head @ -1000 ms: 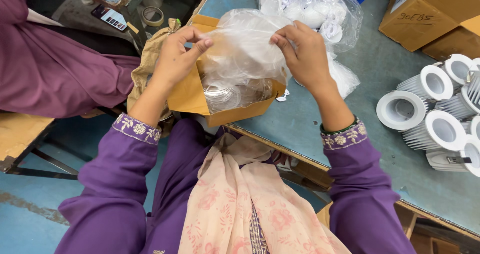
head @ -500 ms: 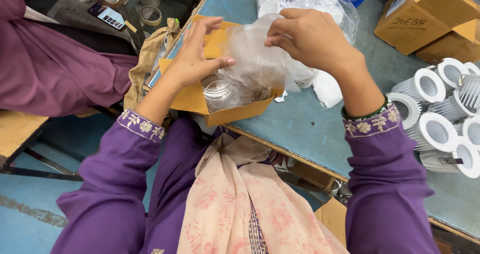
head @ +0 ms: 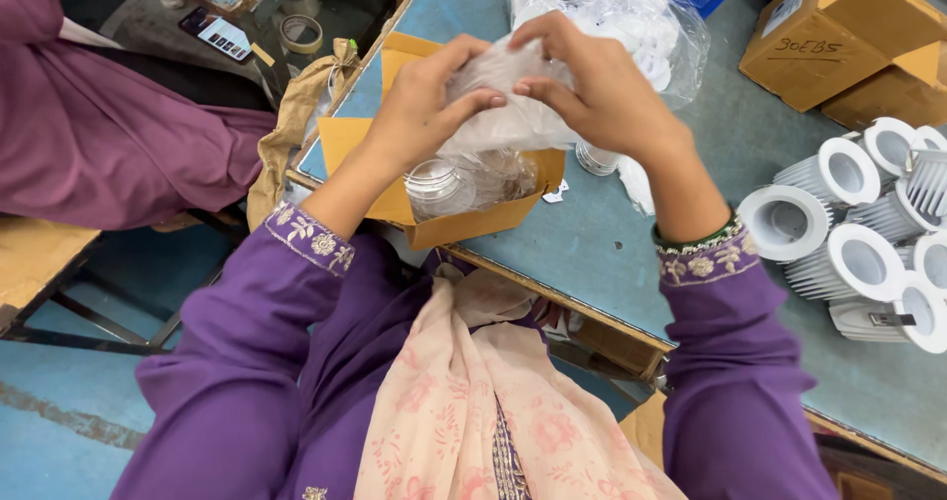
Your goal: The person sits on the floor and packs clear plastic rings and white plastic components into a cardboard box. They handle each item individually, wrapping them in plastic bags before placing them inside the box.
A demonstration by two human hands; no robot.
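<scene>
Left hand (head: 419, 106) and right hand (head: 592, 91), fingertips pinched shut on the clear plastic bag (head: 513, 115) gathered between them above the open cardboard box (head: 473, 226); best handled by keeping both pinches close together.

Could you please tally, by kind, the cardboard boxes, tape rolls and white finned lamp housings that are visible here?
Cardboard boxes: 3 (open box, two closed boxes)
Tape rolls: 1
White finned lamp housings: at least 7, the cluster is cut off at the edge
Total: at least 11
</scene>
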